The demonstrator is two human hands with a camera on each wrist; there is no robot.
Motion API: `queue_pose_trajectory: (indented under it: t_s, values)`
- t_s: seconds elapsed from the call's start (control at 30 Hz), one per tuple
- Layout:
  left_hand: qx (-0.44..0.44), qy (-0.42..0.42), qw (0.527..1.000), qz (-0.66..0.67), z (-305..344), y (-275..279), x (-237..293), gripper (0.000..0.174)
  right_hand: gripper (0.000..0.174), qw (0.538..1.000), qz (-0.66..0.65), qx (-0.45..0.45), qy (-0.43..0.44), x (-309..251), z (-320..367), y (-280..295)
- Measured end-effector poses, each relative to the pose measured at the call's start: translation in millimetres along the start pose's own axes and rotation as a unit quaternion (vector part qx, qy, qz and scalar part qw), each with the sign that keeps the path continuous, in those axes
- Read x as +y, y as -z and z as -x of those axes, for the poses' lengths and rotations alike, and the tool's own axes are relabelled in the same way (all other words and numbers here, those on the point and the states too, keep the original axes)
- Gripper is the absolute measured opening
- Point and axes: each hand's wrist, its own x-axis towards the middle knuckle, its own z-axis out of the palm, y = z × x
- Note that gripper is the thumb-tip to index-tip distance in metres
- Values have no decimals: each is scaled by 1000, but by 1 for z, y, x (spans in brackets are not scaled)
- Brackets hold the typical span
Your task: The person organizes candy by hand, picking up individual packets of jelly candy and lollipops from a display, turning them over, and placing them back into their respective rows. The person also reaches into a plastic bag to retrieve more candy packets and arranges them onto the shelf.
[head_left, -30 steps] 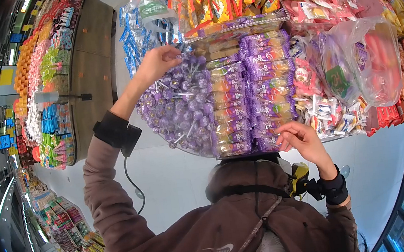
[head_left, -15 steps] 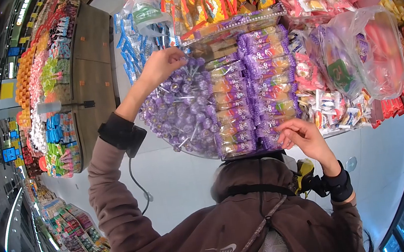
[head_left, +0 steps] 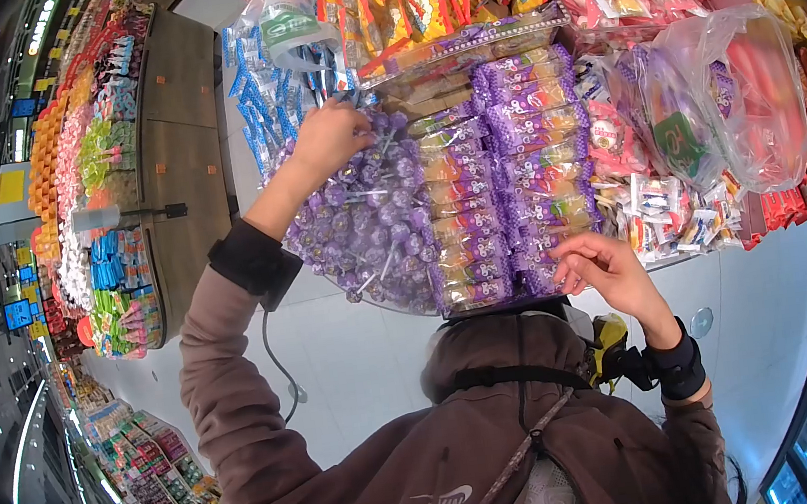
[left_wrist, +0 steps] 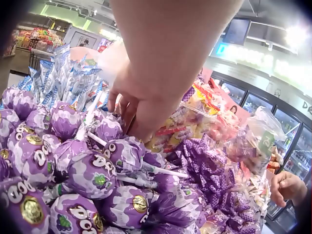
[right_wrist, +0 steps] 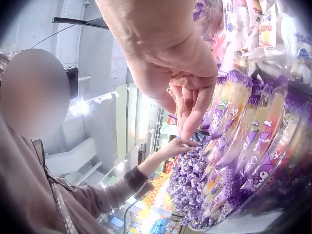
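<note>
Purple-wrapped lollipops [head_left: 359, 217] lie in a big heap, white sticks poking out at many angles. My left hand [head_left: 334, 140] is at the far end of this heap, back of the hand upward. In the left wrist view, the fingers [left_wrist: 127, 109] point down among the lollipops, their tips hidden; I cannot tell whether they pinch one. My right hand [head_left: 603, 273] hovers by the near end of two stacked rows of purple-and-clear snack packs [head_left: 539, 165]. Its fingers [right_wrist: 197, 105] are loosely bent and hold nothing.
Blue-and-white packets [head_left: 259, 98] lie beyond the lollipops, next to a clear bag with a green label [head_left: 290, 24]. Yellow-orange packets [head_left: 438, 1] fill the section behind a clear divider [head_left: 469, 50]. A plastic bag [head_left: 749, 109] sits over pink packets on the right.
My left hand has shifted slightly toward me over the heap and turned so that its back shows more. The right hand has stayed almost in place. The head view has moved slightly.
</note>
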Motion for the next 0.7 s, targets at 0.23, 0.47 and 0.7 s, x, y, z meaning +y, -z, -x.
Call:
queue_pose_trajectory:
  t_s: [0.23,0.47,0.7]
  values:
    - [6,-6,1000,14,-1,3,5,24,17,1000,3,2,-3,-1,2,0]
    - [165,5,982,91,3,38,18,16,17,1000,3,12,15,-3,6,0]
    - [321,98,893,299,62,64,74,10,17,950,89,163,251,-57,34,41]
